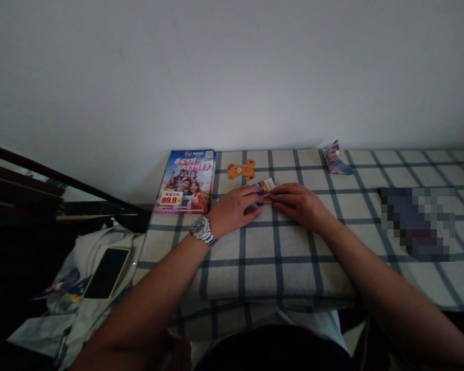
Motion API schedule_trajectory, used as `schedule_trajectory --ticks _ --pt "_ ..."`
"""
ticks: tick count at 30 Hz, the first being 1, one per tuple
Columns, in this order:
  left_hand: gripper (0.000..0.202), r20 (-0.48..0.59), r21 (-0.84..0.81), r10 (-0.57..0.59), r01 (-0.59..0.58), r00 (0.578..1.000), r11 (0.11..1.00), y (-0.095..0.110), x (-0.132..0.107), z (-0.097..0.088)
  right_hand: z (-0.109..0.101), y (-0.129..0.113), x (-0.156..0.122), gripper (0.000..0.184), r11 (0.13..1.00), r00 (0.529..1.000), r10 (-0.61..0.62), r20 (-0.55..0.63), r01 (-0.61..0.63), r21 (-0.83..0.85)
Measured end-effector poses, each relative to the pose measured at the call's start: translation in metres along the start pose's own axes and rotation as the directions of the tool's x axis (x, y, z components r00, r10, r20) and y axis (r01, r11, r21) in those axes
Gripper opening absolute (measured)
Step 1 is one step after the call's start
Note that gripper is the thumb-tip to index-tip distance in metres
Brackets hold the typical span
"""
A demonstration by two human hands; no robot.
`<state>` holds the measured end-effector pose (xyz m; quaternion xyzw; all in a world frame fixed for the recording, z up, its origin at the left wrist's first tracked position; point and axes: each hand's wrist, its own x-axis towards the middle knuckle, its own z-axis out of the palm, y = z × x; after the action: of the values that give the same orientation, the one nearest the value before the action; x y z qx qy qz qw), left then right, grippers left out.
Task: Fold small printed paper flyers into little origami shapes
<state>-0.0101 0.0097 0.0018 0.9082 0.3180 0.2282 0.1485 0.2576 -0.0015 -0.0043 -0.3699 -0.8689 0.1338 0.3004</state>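
Observation:
A small folded flyer [266, 187], colourful with a white edge, lies on the checked cloth between my two hands. My left hand [235, 208], with a metal watch [202, 230] on its wrist, presses its fingertips onto the flyer's left side. From the right, my right hand [299, 205] has its fingers closed on the other side of the same paper. The fingers cover part of it. Just beyond the left hand, a bear-shaped cutout [240, 169] lies flat.
A stack of printed flyers [185, 183] sits at the table's left end. Near the wall stands a folded flyer piece [335, 158]. A pixelated dark item [417, 224] lies at right. Left of the table, a phone [107, 273] rests on a white bag [88, 247].

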Motion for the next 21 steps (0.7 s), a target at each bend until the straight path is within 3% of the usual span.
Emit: schedule_trajectory --ticks 5,21 --pt "0.026 0.028 0.027 0.016 -0.016 0.999 1.000 0.0037 -0.0003 0.0007 -0.0003 -0.0019 0.0007 0.018 0.999 0.999 -0.040 -0.014 0.040 0.005" --pt "0.021 -0.007 0.050 0.025 -0.024 1.000 0.998 0.0019 0.0034 0.0045 -0.0023 -0.0039 -0.0002 0.015 0.999 1.000 0.029 0.012 -0.029 0.021"
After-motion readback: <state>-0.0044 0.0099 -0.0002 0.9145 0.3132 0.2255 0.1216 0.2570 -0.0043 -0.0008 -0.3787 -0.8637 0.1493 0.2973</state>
